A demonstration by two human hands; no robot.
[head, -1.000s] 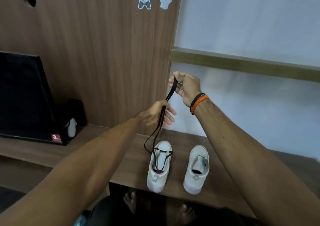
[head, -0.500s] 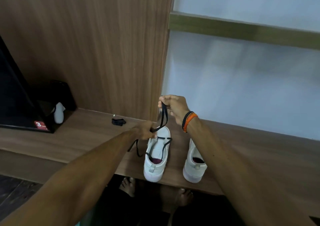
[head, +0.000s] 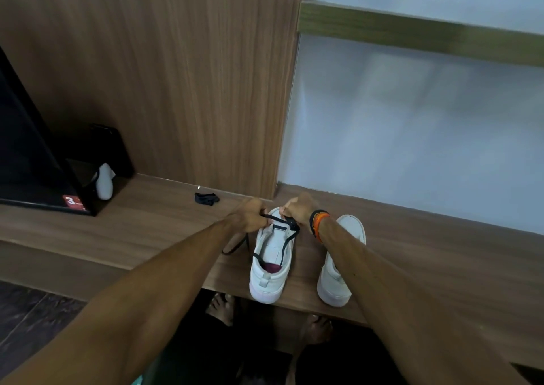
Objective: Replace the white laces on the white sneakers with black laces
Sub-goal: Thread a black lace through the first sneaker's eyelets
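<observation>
Two white sneakers stand on the wooden shelf with heels toward me. The left sneaker has a black lace threaded loosely through its eyelets. My left hand grips one end of that lace just above the toe. My right hand, with black and orange bands on the wrist, pinches the other end beside it. A loose tail of lace hangs off the left side of the shoe. The right sneaker shows no lace and is partly hidden by my right forearm.
A second bundled black lace lies on the shelf behind the shoes. A black screen and a small white object stand at the left. A wood panel and a pale wall rise behind. My bare feet show under the shelf.
Both hands came down from chest height to the toe of the left sneaker, bringing the black lace ends low. The view tilted down.
</observation>
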